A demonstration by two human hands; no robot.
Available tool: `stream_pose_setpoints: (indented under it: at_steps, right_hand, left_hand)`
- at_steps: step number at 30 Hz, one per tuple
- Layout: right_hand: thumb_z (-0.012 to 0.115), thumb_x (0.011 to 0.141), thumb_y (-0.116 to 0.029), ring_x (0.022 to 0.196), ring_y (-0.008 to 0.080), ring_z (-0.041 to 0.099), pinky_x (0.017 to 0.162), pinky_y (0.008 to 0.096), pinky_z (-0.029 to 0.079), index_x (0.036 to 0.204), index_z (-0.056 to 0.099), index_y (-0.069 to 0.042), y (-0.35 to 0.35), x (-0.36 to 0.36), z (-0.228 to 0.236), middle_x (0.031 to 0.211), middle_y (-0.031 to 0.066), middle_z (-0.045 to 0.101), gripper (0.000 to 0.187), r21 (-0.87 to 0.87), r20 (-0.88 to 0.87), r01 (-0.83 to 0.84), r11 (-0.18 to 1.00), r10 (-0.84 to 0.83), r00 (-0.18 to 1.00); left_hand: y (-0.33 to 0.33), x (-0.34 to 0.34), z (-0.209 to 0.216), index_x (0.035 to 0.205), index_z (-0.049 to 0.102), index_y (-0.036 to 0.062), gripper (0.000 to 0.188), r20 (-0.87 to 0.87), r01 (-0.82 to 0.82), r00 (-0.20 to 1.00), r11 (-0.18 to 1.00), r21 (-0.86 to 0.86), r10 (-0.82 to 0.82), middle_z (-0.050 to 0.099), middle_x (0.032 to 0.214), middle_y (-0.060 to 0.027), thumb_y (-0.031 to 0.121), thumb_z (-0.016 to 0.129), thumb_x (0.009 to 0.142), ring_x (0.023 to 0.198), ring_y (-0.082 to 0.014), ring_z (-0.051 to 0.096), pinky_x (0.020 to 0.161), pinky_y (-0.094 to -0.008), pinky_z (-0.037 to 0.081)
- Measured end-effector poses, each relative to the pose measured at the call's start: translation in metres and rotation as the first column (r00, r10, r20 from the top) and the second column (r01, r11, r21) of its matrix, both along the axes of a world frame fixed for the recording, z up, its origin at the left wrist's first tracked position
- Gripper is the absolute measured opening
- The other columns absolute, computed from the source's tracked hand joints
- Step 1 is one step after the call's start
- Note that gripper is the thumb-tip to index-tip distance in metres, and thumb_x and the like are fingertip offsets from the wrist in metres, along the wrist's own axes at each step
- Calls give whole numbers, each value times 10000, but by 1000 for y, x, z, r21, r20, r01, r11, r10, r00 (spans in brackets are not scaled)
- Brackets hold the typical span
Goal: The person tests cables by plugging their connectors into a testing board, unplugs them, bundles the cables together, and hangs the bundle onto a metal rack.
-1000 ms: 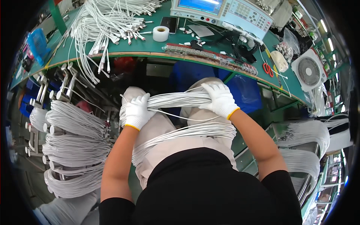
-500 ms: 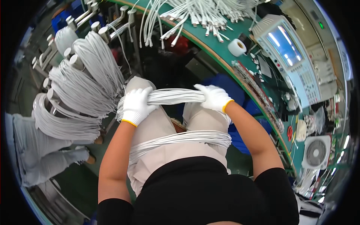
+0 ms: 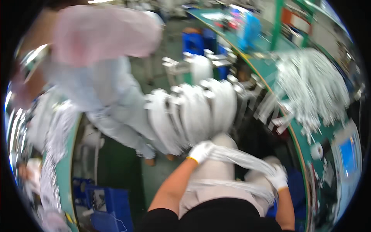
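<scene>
A loop of white cables [image 3: 243, 157] lies across my thighs, its far side stretched between my hands. My left hand [image 3: 201, 151], in a white glove with a yellow cuff, is closed round the bundle above my left knee. At the other end my right hand [image 3: 277, 178], gloved alike, grips the same cables beside my right knee. The loop's near side crosses my upper thighs. Just beyond my left hand, thick hanks of white cable [image 3: 195, 116] hang from a metal rack [image 3: 220, 58]. The picture is smeared by motion, so single fingers are hard to make out.
On my right runs a green workbench [image 3: 266, 73] with a large heap of white cables [image 3: 309, 85], a white roll [image 3: 317, 150] and a screened instrument [image 3: 348, 154]. A person in pink and pale blue [image 3: 108, 42] stands at the left. Blue stools [image 3: 112, 207] stand low at left.
The view has swung to the left, bringing the standing person and the left bench into sight. Both hands still hold the cable loop, which now slants down toward my right hand.
</scene>
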State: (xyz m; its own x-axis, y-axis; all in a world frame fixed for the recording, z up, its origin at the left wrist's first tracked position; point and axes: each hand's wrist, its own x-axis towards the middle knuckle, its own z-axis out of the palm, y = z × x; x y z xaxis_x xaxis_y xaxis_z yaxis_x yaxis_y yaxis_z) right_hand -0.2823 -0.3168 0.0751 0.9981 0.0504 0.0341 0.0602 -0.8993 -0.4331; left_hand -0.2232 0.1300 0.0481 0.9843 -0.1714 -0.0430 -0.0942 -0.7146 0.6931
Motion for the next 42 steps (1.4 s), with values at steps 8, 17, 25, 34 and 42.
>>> stream_pose_setpoints:
  at_steps: [8,17,25,34,42]
  right_hand:
    - [808,609,-320,1039,359,499,944,436,404,1070,627,-54,-16,-20,-14,1048,163,592,562,69,76,30,997,-35,996]
    - [684,788,-209,1002,280,576,895,357,454,1105,631,-11,-7,-7,3,956,142,632,378,375,-62,349,859,-353,934]
    - [727,693,-28,1006,266,570,904,369,453,1250,531,-15,97,26,189,1097,134,591,590,216,600,-431,876,229,766]
    - [769,661,-129,1035,341,550,904,403,443,1192,539,-7,213,12,404,1092,155,589,591,-236,693,-828,508,685,223]
    - [789,655,-186,1017,357,554,898,415,444,1197,544,-36,314,7,459,1076,152,605,613,-423,677,-883,203,719,-159]
  left_hand:
    - [63,-71,119,1199,608,53,491,-76,-300,952,953,-44,297,639,1163,-141,437,523,905,1102,-280,587,956,-349,433]
    - [137,-124,319,1090,647,-48,260,387,-247,585,611,-752,713,677,1029,-103,110,533,917,991,-172,617,921,-299,458]
    - [136,-139,433,1294,491,-18,395,572,242,449,523,-817,687,611,1162,-114,173,524,950,1005,-207,610,901,-316,472]
    - [149,-159,472,1303,464,76,420,523,431,569,311,-847,635,568,1227,-96,342,486,978,1117,-235,550,932,-381,446]
    - [187,-162,476,1242,500,74,351,715,580,620,426,-694,322,573,1217,-133,292,505,966,1124,-261,543,987,-403,413]
